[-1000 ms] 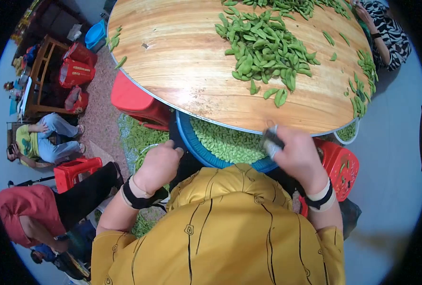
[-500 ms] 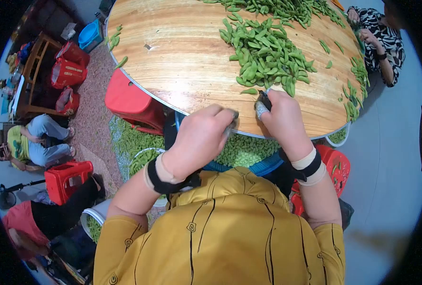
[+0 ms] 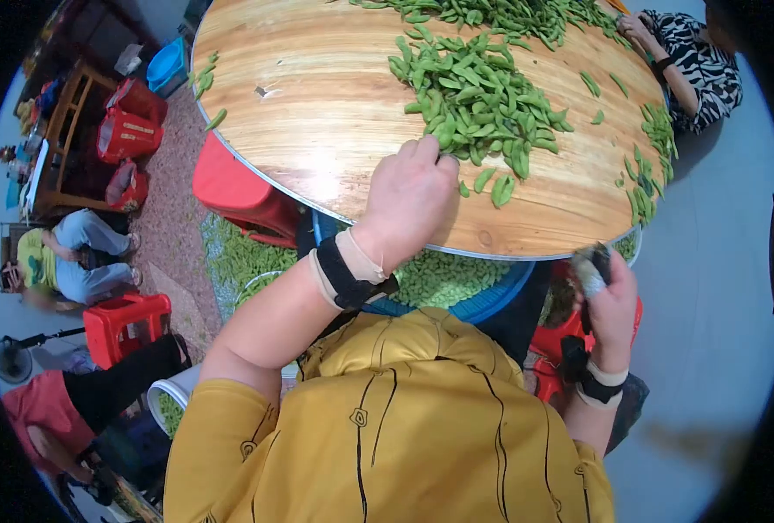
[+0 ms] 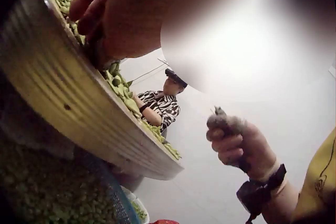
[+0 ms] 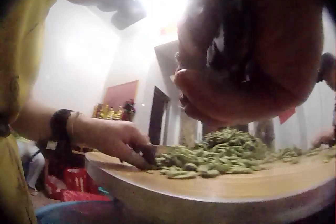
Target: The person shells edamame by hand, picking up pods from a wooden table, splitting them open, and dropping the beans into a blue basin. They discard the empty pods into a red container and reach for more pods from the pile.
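Note:
On the round wooden table (image 3: 317, 113) lies a pile of green pods (image 3: 483, 96). My left hand (image 3: 411, 196) touches the pile's near edge, its fingers reaching down, also visible in the right wrist view (image 5: 118, 137); whether a pod is between the fingertips is hidden. Beyond the table's front right rim, my right hand (image 3: 611, 305) is curled round a small dark object (image 3: 589, 261), with something silvery-grey at the thumb. The left wrist view shows that hand (image 4: 244, 148) raised, fingers folded. Two loose pods (image 3: 503, 191) lie below the pile.
Below the table edge stands a blue basin (image 3: 500, 292) of shelled beans (image 3: 448, 277). Red stools (image 3: 243, 187) flank it. A white bucket (image 3: 173, 392) stands at lower left. Across the table sits a person in a patterned top (image 3: 700, 65); others are at left.
My left hand has moved up from the table's front edge to the pile. My right hand has swung from below the pile to the right, past the rim.

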### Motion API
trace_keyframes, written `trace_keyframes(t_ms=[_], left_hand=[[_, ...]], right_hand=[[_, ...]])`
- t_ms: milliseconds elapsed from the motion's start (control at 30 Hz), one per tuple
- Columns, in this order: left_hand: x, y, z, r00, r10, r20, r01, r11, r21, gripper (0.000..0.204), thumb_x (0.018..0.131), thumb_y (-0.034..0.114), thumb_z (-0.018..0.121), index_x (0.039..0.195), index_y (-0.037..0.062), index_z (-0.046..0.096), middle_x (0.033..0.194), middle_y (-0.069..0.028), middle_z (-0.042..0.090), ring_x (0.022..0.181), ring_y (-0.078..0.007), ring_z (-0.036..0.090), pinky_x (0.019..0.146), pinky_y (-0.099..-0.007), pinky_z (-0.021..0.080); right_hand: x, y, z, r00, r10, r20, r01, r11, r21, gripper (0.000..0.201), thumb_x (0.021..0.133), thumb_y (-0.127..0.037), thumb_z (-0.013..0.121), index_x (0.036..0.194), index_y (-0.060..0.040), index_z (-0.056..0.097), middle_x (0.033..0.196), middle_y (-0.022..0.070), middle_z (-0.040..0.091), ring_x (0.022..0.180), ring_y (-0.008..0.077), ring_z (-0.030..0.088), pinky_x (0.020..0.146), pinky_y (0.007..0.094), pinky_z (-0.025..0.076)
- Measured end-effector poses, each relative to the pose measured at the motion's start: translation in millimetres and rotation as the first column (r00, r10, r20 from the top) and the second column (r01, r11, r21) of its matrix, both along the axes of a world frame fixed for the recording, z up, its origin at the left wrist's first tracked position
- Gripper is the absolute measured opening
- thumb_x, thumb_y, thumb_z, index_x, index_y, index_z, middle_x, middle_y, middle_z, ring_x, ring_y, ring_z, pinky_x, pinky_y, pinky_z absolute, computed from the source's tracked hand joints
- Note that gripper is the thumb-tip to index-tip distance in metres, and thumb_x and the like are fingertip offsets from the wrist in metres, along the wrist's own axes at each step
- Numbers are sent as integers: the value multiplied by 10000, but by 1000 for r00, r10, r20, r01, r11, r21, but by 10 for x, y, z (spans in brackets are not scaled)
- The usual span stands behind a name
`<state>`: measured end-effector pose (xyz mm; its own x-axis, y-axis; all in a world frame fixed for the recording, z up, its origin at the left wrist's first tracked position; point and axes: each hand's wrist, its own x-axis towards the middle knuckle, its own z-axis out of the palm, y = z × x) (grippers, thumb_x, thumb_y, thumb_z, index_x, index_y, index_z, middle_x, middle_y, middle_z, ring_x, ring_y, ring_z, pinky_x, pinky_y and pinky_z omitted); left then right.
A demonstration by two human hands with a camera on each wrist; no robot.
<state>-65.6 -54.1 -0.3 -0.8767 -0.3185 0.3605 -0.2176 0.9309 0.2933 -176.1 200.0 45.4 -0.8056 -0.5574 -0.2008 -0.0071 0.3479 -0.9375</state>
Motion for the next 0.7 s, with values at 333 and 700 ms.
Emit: trace_keyframes(t_ms=[333, 700], left_hand=[[207, 49, 87, 991, 3, -134, 33, 965, 259, 174, 774, 1, 608, 948, 20, 604, 938, -131, 630, 814, -275, 619, 698, -324, 500], [423, 405, 104, 994, -68, -83, 90, 110, 990, 334, 817, -85, 541, 1140, 1, 543, 968, -61, 626, 891, -119, 607, 774, -258, 510]], right_hand=[[-116, 1026, -574, 895, 62, -441, 245, 759, 603, 300, 902, -116, 487, 1161, 27, 536, 961, 216, 637, 930, 292, 621, 828, 379, 474], [406, -463, -171, 938, 300, 171, -292, 954, -72, 360, 837, -40, 576, 1193, -3, 540, 751, 43, 615, 547, 70, 553, 497, 225, 470]])
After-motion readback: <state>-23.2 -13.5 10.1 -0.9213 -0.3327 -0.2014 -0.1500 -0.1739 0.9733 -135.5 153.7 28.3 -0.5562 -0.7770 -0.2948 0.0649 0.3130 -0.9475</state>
